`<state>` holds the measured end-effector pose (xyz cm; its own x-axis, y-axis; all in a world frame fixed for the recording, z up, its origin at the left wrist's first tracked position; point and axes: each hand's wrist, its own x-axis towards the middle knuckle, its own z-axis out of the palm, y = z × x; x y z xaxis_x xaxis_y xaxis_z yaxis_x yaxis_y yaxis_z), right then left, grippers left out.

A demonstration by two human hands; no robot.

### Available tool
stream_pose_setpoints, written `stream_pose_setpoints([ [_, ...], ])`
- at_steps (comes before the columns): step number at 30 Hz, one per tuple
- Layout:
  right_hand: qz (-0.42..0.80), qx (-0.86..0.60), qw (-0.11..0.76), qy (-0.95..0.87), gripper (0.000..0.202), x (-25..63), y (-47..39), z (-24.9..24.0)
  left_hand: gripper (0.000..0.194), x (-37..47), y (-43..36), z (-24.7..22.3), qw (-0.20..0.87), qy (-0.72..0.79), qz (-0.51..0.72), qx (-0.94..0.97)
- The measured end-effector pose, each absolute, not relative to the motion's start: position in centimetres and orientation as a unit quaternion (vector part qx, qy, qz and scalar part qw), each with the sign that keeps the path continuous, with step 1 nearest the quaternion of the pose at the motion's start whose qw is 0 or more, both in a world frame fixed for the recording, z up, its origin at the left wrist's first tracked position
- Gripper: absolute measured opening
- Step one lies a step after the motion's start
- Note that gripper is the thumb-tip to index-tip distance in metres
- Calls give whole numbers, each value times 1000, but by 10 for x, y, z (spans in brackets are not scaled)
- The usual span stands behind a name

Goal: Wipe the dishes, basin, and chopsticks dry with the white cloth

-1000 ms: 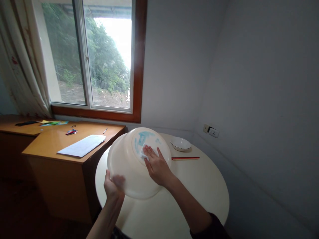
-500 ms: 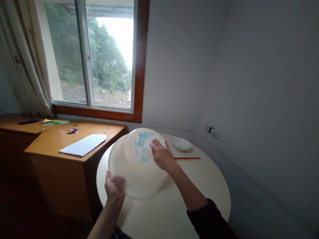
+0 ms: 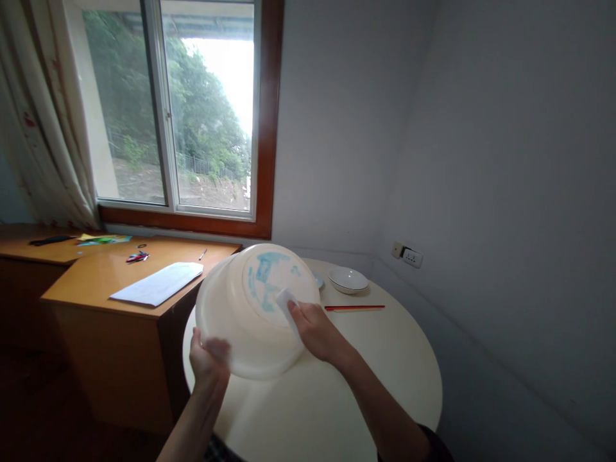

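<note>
Round cream plastic basin (image 3: 255, 321), at ten o'clock on off-white round table (image 3: 332, 404), gripped by left hand (image 3: 210, 360), apparently being wiped with flat white pad (image 3: 285, 301) pinched in right hand (image 3: 312, 330), steady hold seemingly required next.

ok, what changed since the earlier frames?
Right hand, pinching the small white rectangular pad, moved toward the wearer; the round white plastic basin shifted slightly left, exposing more of the slim red stick. Left hand still holds the basin; shallow round white bowl unmoved.
</note>
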<state>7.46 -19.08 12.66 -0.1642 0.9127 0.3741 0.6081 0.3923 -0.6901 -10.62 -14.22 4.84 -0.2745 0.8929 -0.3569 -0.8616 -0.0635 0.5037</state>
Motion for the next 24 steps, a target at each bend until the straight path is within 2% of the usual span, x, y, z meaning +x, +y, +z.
stream_pose_setpoints([
  [2,326,-474,481,-661,46,89,-186,126,40,-112,-140,57,593,314,741,-5],
  [5,457,-399,624,-493,29,117,-171,122,39,-122,-136,72,574,309,758,-14],
  [9,550,-364,691,-295,15,154,-151,110,38,-136,-125,93,539,311,782,24],
  [14,640,-386,633,-201,13,182,-132,69,39,-145,-103,109,424,380,811,132],
  [17,665,-393,579,-261,16,185,-123,36,39,-147,-88,112,315,462,786,264],
  [20,675,-391,521,-347,29,180,-117,12,42,-144,-75,117,212,510,746,372],
  [24,690,-394,477,-374,41,173,-112,-9,42,-132,-57,131,115,548,665,495],
])
